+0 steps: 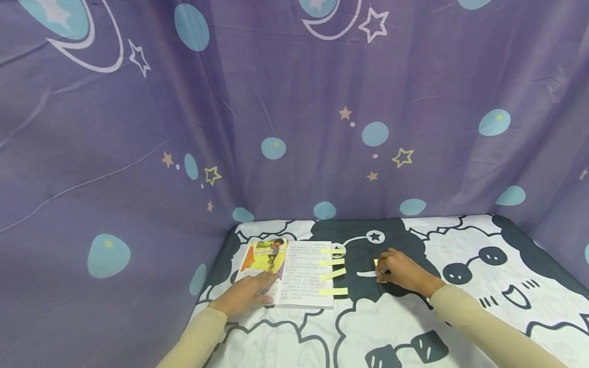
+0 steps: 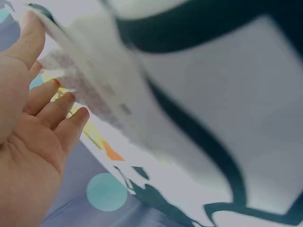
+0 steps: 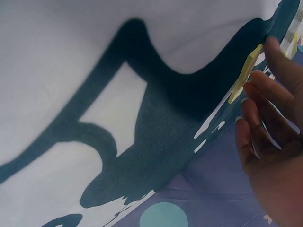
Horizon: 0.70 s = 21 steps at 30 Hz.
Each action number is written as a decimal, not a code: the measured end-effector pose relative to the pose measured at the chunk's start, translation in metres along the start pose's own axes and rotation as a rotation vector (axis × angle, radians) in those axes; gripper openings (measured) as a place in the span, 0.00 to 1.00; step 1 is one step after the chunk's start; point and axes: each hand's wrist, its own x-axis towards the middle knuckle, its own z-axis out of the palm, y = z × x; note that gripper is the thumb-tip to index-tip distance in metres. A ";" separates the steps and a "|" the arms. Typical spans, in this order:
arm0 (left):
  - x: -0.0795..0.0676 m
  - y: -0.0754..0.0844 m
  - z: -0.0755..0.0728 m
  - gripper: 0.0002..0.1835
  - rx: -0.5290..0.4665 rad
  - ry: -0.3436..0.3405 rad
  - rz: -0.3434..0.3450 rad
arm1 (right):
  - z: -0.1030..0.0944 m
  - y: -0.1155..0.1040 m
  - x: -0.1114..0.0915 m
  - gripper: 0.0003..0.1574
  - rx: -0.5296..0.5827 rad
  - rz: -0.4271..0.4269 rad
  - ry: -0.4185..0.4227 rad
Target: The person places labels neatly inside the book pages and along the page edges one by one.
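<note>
An open book (image 1: 301, 296) lies on the cloth in the head view, with a colour picture on its left page. Several yellow sticky notes (image 1: 339, 292) stick out past the right page's outer edge. My left hand (image 1: 248, 292) rests on the lower left page with its fingers loosely extended; the left wrist view shows this hand (image 2: 42, 123) beside the page. To the right of the book, my right hand (image 1: 402, 271) has its fingertips and thumb on a yellow sticky note pad (image 3: 245, 73). Those fingers partly cover the pad in the head view.
A black-and-white cartoon-print cloth (image 1: 391, 327) covers the surface under the book and pad. Purple curtains (image 1: 294, 102) with moons, stars and blue dots hang behind it and along both sides.
</note>
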 end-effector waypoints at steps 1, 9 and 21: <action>0.002 0.001 -0.002 0.36 0.025 0.010 0.014 | -0.001 0.000 0.000 0.12 0.004 0.009 -0.006; 0.015 0.018 -0.007 0.21 0.158 0.131 0.168 | -0.002 0.002 -0.002 0.13 0.019 -0.023 -0.005; 0.029 0.056 0.012 0.29 0.298 0.123 0.180 | -0.004 0.001 -0.002 0.12 0.033 -0.026 -0.001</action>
